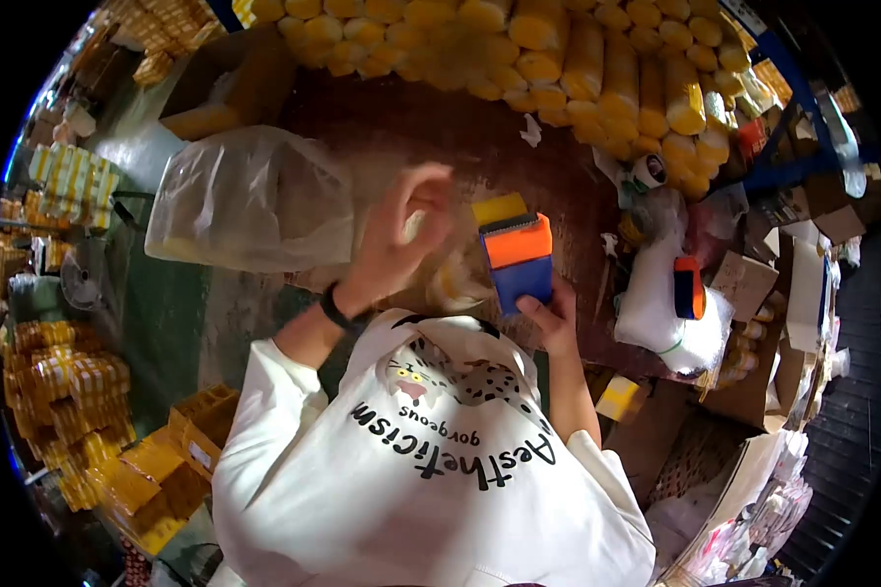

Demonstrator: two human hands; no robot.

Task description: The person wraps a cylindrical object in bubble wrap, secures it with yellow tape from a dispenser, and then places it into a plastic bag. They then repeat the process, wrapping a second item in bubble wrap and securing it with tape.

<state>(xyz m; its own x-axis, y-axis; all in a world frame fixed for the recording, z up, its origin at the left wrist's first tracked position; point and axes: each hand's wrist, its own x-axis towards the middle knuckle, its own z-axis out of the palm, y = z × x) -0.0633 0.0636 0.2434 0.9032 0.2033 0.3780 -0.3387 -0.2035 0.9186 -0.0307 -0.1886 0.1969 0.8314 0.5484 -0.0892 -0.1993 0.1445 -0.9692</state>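
My right hand (548, 311) grips the lower end of a blue and orange tape dispenser (521, 269). A dark serrated edge crosses its top, and a yellow part (499, 208) sticks out beyond that edge. To its left, my left hand (416, 217) is raised above the table with curled fingers, apart from the dispenser. Motion blurs those fingers, and a pale patch shows between them and the thumb; what it is I cannot make out. Between my hands and my body lies a partly hidden clear plastic wrapping (457, 284).
A large translucent plastic bag (250, 201) stands at the left. Stacked yellow rolls (597, 73) line the far side of the brown table (372, 117). A second orange and dark tape dispenser (690, 289) rests on white plastic wrap (646, 313) at right. Yellow boxes (162, 474) lie lower left.
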